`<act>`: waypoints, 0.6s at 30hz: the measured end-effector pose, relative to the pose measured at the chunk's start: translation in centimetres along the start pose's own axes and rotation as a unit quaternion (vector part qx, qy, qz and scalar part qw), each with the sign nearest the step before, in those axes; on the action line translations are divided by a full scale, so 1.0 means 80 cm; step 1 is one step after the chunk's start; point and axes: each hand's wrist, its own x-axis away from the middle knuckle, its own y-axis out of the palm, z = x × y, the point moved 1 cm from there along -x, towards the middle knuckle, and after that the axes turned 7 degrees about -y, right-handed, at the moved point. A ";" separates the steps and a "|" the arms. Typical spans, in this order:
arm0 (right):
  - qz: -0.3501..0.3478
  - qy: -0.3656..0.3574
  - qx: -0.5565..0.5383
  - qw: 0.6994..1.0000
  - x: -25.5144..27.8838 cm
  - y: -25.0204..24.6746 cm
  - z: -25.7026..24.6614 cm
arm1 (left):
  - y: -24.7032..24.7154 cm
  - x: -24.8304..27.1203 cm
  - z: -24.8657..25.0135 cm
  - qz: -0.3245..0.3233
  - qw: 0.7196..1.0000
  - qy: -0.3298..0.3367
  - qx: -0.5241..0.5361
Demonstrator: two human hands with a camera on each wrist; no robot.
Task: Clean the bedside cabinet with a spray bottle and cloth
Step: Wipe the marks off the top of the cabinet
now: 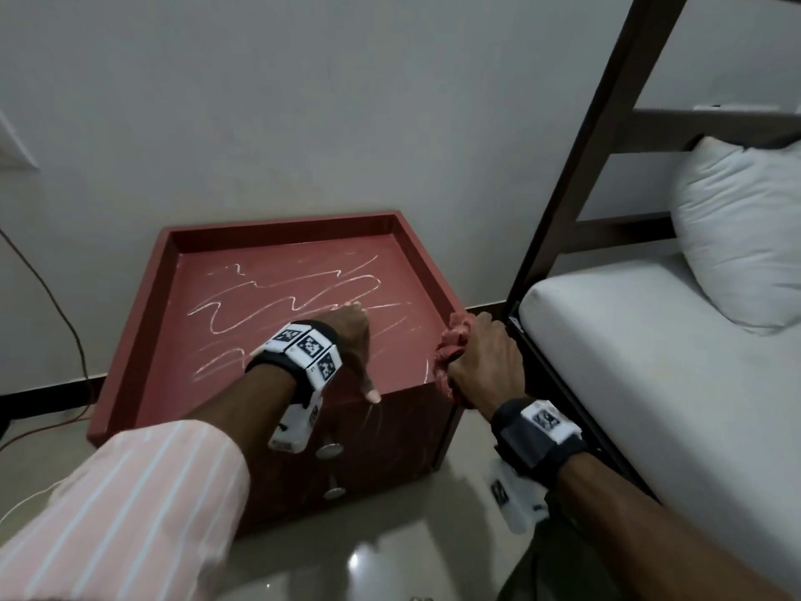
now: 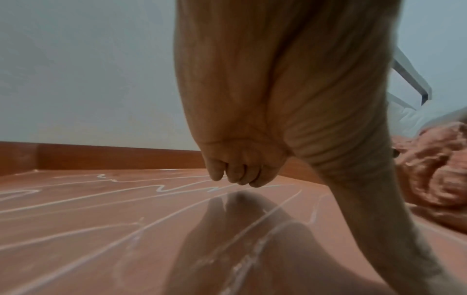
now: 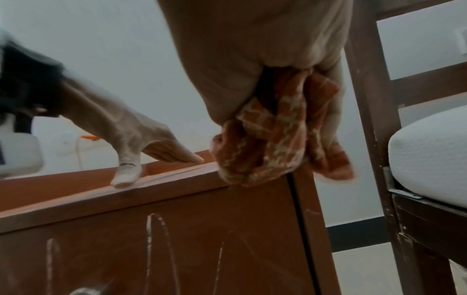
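Note:
The red bedside cabinet [image 1: 281, 225] has a rimmed top covered in white scribbled lines [image 1: 260, 305]. My left hand [image 1: 362, 349] rests on that top near the front. Its fingers are stretched forward and its thumb lies on the front edge; the wrist views also show the left hand [image 2: 252, 159] [image 3: 156, 153]. My right hand [image 1: 485, 362] grips a crumpled red-orange cloth [image 1: 450, 344] against the cabinet's front right corner. In the right wrist view the cloth [image 3: 272, 139] bulges out below my curled fingers [image 3: 333, 111]. I see no spray bottle in any view.
A bed with a white mattress [image 1: 650, 362], a pillow [image 1: 737, 232] and a dark wooden frame [image 1: 563, 188] stands close on the right of the cabinet. Two metal knobs [image 1: 329, 449] are on the cabinet front. A red cable [image 1: 56, 305] runs down the wall on the left.

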 end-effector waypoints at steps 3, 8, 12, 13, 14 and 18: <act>0.121 -0.138 0.004 0.983 0.016 -0.007 -0.008 | 0.007 0.024 -0.012 0.017 0.998 -0.047 0.025; 0.007 -0.249 0.113 0.962 -0.030 0.003 -0.043 | 0.013 0.038 -0.010 0.055 0.993 -0.077 0.074; -0.159 -0.176 0.005 0.971 -0.033 0.050 -0.066 | 0.018 0.035 -0.013 0.060 0.990 -0.091 0.090; -0.166 -0.191 -0.012 0.968 -0.026 0.057 -0.075 | 0.016 0.033 -0.015 0.062 0.990 -0.091 0.085; -0.169 -0.216 -0.022 0.961 -0.019 0.064 -0.079 | 0.014 0.031 -0.017 0.064 0.991 -0.092 0.078; -0.176 -0.248 -0.133 0.943 -0.006 0.060 -0.051 | 0.004 0.033 -0.015 0.039 0.995 -0.082 0.039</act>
